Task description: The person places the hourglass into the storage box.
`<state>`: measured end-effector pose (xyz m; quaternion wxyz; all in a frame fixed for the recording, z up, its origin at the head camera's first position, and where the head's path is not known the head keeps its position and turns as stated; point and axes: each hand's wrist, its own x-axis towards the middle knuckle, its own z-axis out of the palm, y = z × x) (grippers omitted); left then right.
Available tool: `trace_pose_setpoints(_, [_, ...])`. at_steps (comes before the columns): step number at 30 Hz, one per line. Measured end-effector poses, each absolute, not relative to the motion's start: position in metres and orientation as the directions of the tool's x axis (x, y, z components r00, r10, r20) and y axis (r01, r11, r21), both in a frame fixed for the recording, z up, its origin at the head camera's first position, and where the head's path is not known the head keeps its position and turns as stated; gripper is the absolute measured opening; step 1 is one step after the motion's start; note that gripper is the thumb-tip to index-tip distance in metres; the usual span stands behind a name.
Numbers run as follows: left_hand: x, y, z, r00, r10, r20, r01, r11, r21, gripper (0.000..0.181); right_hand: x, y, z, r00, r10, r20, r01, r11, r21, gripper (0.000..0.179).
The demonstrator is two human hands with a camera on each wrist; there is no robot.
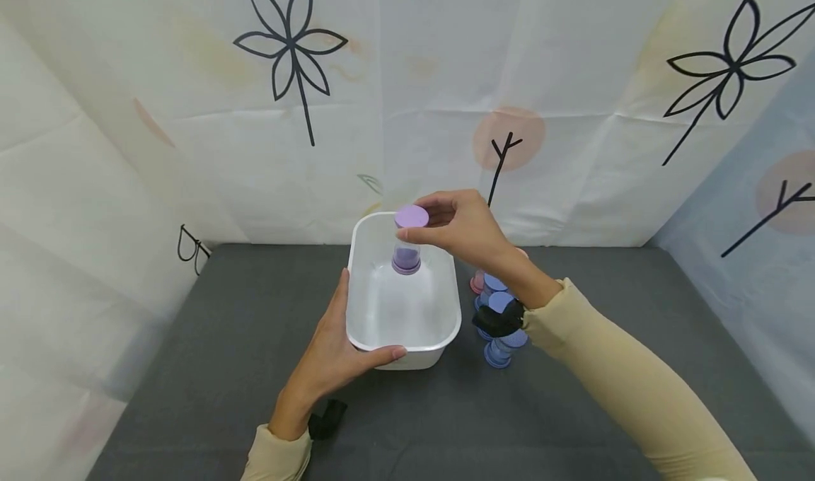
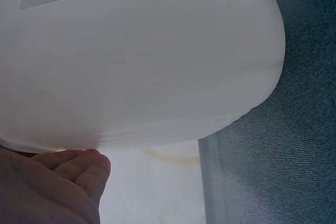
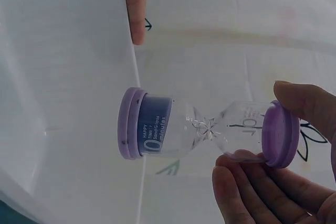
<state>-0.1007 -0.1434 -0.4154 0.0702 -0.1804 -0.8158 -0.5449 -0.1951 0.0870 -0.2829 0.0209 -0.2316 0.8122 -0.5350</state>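
A white plastic bin stands on the dark table. Along its left wall and near corner rests my left hand, fingers and thumb extended, the thumb lying over the near rim. In the left wrist view its fingertips touch the bin's outer wall. My right hand grips a sandglass by one purple cap, between thumb and fingers. Purple sand is gathered at the sandglass's other end, and "10 minutes" is printed on the glass. In the head view the sandglass hangs upright over the bin's far half.
To the right of the bin, several blue sandglasses stand close together, partly hidden under my right wrist. A pink sandglass is behind them. A white cloth backdrop with plant drawings rises at the table's far edge.
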Motion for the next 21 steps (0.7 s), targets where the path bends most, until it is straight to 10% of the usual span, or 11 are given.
trace_pose_setpoints(21, [-0.097, -0.143, -0.417, -0.944, 0.186, 0.271, 0.323, 0.376, 0.868, 0.136, -0.237, 0.03, -0.33, -0.972, -0.237, 0.012, -0.128, 0.48, -0.868, 0.044])
